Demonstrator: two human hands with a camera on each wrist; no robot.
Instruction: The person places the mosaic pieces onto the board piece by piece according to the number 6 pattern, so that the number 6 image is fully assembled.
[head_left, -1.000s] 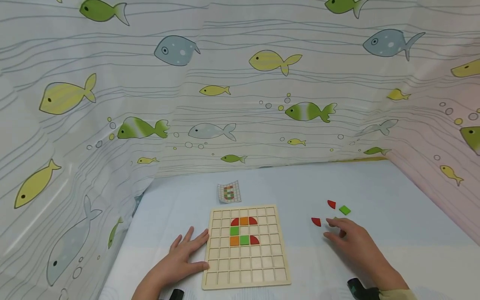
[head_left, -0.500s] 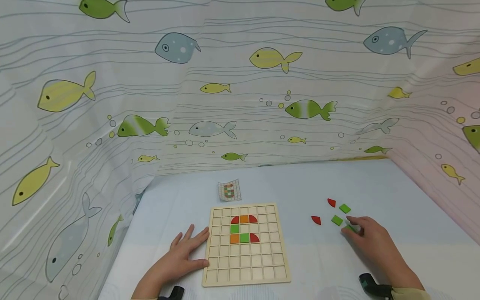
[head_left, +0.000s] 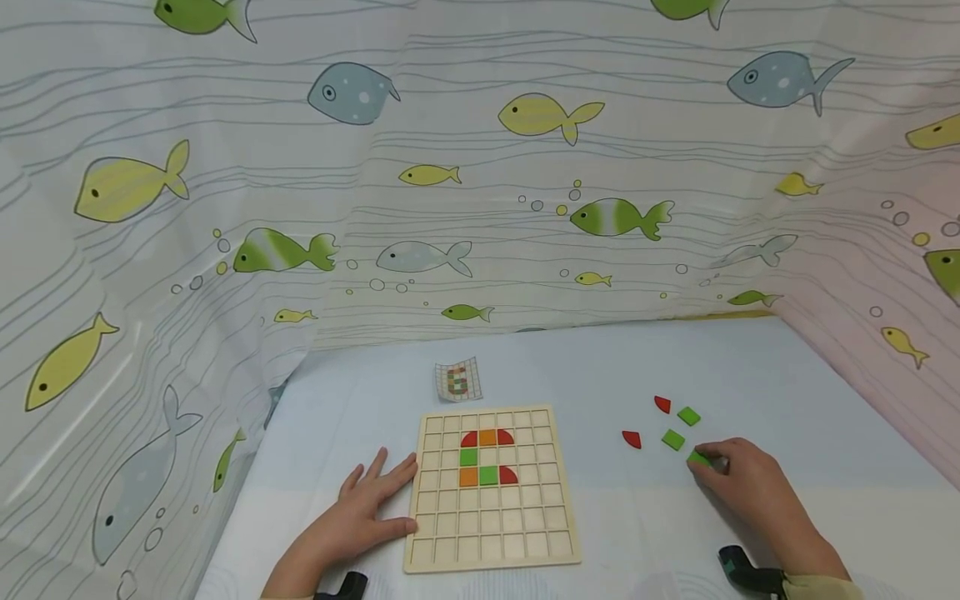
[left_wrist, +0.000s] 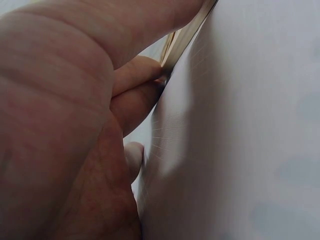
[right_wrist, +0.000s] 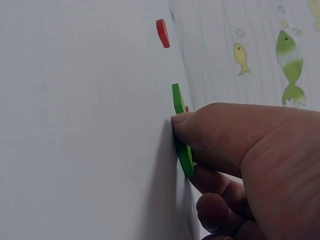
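Note:
A wooden grid board (head_left: 491,547) lies on the table, with red quarter-circle, orange square and green square tiles set in its upper cells. Against the board's left edge rests my left hand (head_left: 365,510), fingers spread and thumb out; the left wrist view has the thumb and fingertips at the board's side. Over to the right, my right hand (head_left: 753,487) pinches a green square tile (head_left: 699,459) between thumb and fingers, low at the tabletop. The right wrist view gives that green tile (right_wrist: 186,160) edge-on, its upper part covered by the thumb (right_wrist: 185,122).
Beyond the right hand lie two more green square tiles (head_left: 672,440) and two red quarter-circle tiles (head_left: 632,439). A small printed pattern card (head_left: 457,381) sits behind the board. Fish-patterned curtains (head_left: 420,258) enclose the table at the back and sides.
My right hand has shifted right, uncovering one green tile, and its thumb and fingers have come together on the nearest green tile. The left hand stays at the board's edge.

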